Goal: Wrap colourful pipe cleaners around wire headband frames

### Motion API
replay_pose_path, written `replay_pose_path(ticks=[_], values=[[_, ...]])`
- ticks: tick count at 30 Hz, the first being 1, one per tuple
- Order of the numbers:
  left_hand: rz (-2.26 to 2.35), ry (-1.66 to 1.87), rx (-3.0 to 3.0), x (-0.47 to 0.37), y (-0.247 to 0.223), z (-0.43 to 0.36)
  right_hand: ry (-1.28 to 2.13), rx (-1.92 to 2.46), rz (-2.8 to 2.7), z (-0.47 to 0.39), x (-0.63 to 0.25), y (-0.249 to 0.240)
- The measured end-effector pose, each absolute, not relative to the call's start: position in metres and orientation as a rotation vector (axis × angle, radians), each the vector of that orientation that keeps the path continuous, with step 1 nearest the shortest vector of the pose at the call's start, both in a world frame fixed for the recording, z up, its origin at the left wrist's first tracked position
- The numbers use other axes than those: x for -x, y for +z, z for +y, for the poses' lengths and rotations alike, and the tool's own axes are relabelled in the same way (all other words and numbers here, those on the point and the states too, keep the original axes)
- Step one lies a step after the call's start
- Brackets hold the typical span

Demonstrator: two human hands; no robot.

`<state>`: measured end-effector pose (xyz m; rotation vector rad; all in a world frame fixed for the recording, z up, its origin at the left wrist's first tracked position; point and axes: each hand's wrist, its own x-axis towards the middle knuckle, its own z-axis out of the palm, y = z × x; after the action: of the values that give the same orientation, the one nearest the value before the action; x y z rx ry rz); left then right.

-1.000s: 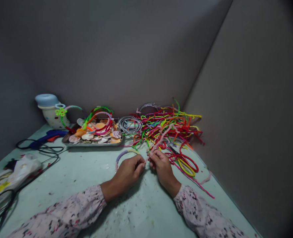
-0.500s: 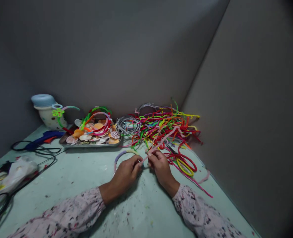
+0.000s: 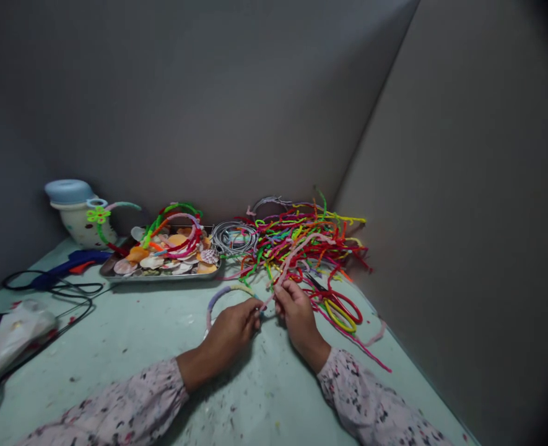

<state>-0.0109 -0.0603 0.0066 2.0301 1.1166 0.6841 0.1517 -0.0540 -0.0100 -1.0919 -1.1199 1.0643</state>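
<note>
My left hand (image 3: 233, 329) is closed on the end of a headband (image 3: 212, 302), a thin hoop wrapped in purple, yellow and pink fuzzy pipe cleaner. The hoop curves out behind the fingers, and part of it is hidden by the hand. A pink pipe cleaner (image 3: 296, 251) runs from the left fingertips through my right hand (image 3: 298, 314), which pinches it between thumb and fingers. Its free length rises beyond the right hand, over the heap. Just right of that hand lie scissors (image 3: 348, 305) with red and yellow handles.
Behind my hands is a tangled heap of coloured pipe cleaners (image 3: 278, 238). Beside it lie grey wire hoops (image 3: 234, 238) and a metal tray (image 3: 162, 279) of seashells with wrapped headbands on top. At left are a tumbler (image 3: 76, 214), a blue tool (image 3: 64, 266), black cable (image 3: 76, 319) and a plastic bag (image 3: 25, 328).
The whole view has shifted a little, so the table's things sit further left. Both hands keep their pinch; the pink pipe cleaner's free length bends slightly differently beyond the right hand.
</note>
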Motion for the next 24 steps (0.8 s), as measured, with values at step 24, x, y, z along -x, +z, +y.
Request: replay_pose_path(ticks=[24], values=[[1.123, 0.813, -1.921, 0.0117, 0.0065, -0.0626, 1.208, 1.066, -1.131, -0.0548, -0.1486, -0.0068]])
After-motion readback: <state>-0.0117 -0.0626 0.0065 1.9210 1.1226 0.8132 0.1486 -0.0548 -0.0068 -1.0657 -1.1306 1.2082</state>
